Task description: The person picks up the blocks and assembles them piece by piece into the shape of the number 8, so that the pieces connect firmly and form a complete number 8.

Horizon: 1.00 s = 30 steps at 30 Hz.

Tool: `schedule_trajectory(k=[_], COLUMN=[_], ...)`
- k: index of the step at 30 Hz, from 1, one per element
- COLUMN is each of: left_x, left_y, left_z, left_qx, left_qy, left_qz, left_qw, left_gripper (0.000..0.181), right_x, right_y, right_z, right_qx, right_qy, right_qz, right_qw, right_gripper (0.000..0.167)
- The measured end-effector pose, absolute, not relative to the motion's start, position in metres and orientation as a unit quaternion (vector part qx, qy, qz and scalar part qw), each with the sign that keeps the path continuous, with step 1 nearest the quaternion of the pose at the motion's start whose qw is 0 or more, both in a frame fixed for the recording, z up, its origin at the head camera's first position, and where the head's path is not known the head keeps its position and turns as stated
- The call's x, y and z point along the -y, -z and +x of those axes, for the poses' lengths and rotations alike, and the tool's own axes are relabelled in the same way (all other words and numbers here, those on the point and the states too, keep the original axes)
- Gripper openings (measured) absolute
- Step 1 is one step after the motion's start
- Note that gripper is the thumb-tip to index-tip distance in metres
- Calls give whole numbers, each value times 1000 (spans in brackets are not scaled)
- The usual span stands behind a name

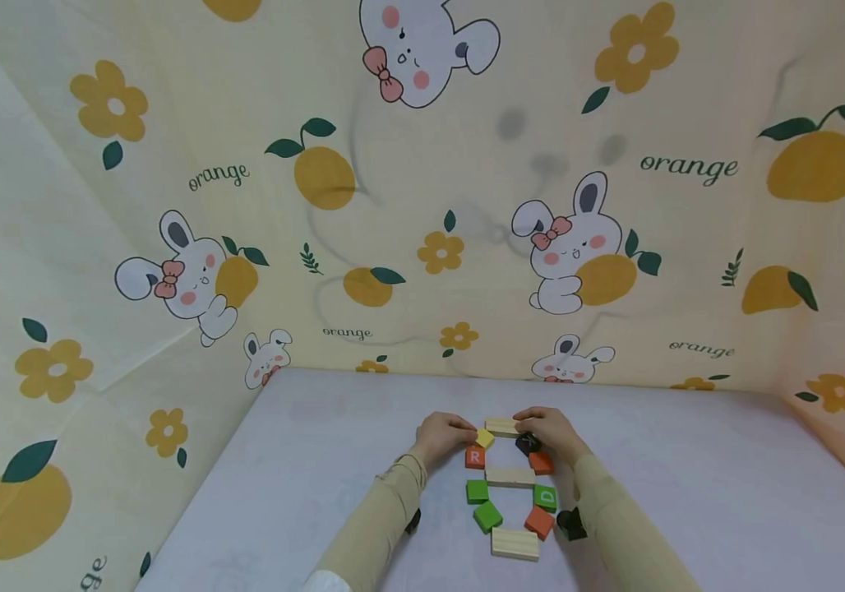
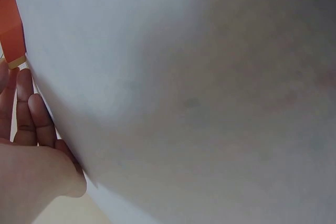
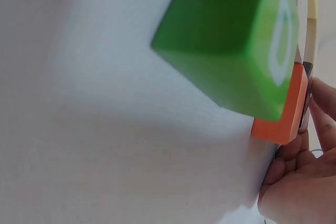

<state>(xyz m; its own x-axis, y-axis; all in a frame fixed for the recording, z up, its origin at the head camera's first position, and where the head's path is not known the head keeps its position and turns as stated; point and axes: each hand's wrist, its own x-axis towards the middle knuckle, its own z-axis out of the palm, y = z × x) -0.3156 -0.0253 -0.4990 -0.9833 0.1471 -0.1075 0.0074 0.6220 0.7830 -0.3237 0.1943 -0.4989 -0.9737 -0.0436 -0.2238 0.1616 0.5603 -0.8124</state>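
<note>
Wooden blocks lie on the table in a figure-eight outline. At its upper left, my left hand (image 1: 443,436) pinches a yellow block (image 1: 485,438) at its outer corner, just above an orange block marked R (image 1: 475,458). My right hand (image 1: 550,432) has its thumb and fingers at a black block marked X (image 1: 528,444), its fingertips by the right end of the top plank (image 1: 502,427). An orange block (image 1: 541,463) sits below the black one. In the right wrist view, the hand (image 3: 302,182) partly hides the black block (image 3: 306,98); a green block (image 3: 210,40) stands nearer.
A middle plank (image 1: 510,477) and a bottom plank (image 1: 514,543) cross the outline. Between them are green blocks (image 1: 477,492) on the left, and a green D block (image 1: 545,497) and an orange block (image 1: 539,522) on the right. A printed cloth (image 1: 393,230) hangs behind the table (image 1: 304,460).
</note>
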Motion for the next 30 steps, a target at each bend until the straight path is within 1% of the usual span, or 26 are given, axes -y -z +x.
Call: schedule_trajectory(k=[8, 13, 15, 17, 22, 24, 28, 30], left_x=[24, 26, 27, 29, 42, 49, 64, 71], left_y=[498, 496, 494, 490, 476, 469, 454, 448], left_z=[-316, -317, -317, -318, -321, -321, -315, -310], left_qx=[-896, -891, -888, -885, -891, -900, -919, -932], left_qy=[-435, -444, -450, -457, -438, -417, -352, -300], left_qz=[45, 41, 45, 55, 100, 121, 178, 204], left_qw=[79, 84, 80, 75, 57, 44, 4, -24], left_gripper=[15, 18, 18, 19, 22, 23, 28, 33], right_x=[-196, -197, -197, -199, -209, -213, -226, -233], right_y=[501, 498, 493, 485, 460, 450, 431, 423], right_z=[-326, -325, -323, -322, -319, -315, -300, -290], right_qx=[-877, -881, -890, -902, -926, -929, -929, -931], right_qy=[465, 460, 444, 425, 365, 350, 336, 325], right_qz=[35, 36, 25, -2, -89, -109, -130, -130], right_qw=[115, 108, 98, 73, -24, -55, -91, -99], right_gripper=[33, 37, 37, 36, 36, 39, 45, 49])
